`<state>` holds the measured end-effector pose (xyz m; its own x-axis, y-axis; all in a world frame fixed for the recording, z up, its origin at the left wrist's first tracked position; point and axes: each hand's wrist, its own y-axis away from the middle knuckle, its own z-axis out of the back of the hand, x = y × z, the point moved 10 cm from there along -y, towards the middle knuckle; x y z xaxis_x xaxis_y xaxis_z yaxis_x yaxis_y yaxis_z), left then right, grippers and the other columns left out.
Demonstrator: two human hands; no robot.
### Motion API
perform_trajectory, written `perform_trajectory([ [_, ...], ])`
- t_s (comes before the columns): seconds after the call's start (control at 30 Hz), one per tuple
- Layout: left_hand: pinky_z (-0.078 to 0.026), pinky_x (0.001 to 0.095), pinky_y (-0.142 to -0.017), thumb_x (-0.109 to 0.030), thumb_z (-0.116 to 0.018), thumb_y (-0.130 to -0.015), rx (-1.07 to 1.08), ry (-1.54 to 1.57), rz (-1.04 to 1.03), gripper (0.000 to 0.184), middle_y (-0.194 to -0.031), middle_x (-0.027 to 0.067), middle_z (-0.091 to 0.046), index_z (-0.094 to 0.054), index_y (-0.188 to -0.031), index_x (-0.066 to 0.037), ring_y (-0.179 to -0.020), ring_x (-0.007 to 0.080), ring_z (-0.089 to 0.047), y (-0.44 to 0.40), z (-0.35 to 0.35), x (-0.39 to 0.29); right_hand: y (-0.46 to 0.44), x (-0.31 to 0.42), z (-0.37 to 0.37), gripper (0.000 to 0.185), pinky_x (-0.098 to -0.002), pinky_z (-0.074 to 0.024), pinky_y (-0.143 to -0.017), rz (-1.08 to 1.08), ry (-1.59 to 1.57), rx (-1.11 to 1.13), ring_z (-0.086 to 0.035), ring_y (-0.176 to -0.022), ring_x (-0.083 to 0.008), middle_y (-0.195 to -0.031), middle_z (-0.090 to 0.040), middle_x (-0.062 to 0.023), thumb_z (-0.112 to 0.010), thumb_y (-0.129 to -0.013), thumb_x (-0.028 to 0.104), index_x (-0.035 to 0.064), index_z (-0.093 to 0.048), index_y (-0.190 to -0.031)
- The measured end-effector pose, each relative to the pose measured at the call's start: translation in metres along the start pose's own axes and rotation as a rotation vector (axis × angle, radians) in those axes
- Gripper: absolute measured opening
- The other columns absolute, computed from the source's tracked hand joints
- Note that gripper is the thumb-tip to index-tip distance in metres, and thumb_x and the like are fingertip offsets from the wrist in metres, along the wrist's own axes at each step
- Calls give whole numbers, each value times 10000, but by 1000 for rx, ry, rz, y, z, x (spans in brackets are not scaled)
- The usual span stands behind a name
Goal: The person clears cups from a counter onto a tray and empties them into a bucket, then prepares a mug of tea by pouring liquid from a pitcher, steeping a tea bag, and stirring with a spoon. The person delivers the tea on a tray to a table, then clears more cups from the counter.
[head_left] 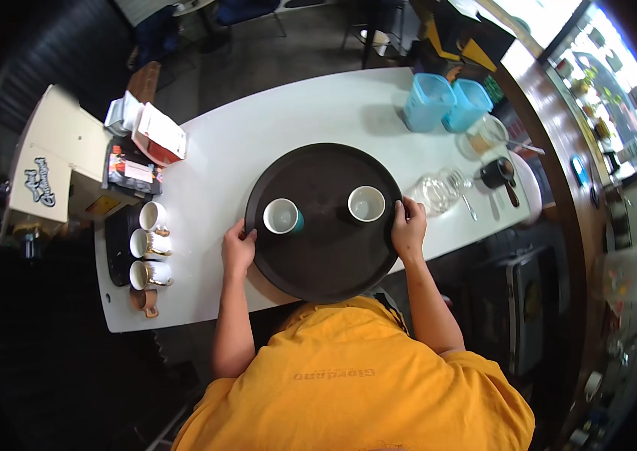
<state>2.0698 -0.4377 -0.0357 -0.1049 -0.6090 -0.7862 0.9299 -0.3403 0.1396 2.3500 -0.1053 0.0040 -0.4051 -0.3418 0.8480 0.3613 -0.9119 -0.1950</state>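
A round dark brown serving tray [318, 263] is in front of my body, over the near edge of the white table. My left hand [238, 249] grips its left rim, thumb on top. On the right rim my right hand [409, 228] is closed in the same way. Two cups stand upright on the tray. The left cup [282, 217] has a pale inside and a teal outer wall, close to my left hand. Nearer my right hand is a white-rimmed cup [366, 204]. My fingers under the tray are hidden.
Several mugs [149, 243] line the table's left end beside a cream machine [59, 165]. Two blue plastic containers [429, 101] stand at the back right. Glassware [436, 193] and a dark handled pot [497, 174] sit on the right of the white table [258, 120].
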Motion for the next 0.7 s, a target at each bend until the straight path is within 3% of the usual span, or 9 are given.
perform_trajectory([
  [0.3,-414,357,-569,-122,-688,-795,-141,-133,171,311,-625,73,-519,-652,-1099,-65,-565,193,-493,17,3,2,-42,5,-47,253,-386,-464,-805,131,27,184,-573,-879,-338,-972,-550,-194,-541,-897,94,-43,-599,-1101],
  [0.7,-426,388,-580,-130,-694,-791,-265,-194,113,303,-657,84,-497,-658,-1087,-77,-576,224,-499,18,3,-9,-63,3,-67,326,-410,-458,-825,144,128,341,-561,-917,-376,-992,-540,-227,-573,-868,117,-56,-573,-1144],
])
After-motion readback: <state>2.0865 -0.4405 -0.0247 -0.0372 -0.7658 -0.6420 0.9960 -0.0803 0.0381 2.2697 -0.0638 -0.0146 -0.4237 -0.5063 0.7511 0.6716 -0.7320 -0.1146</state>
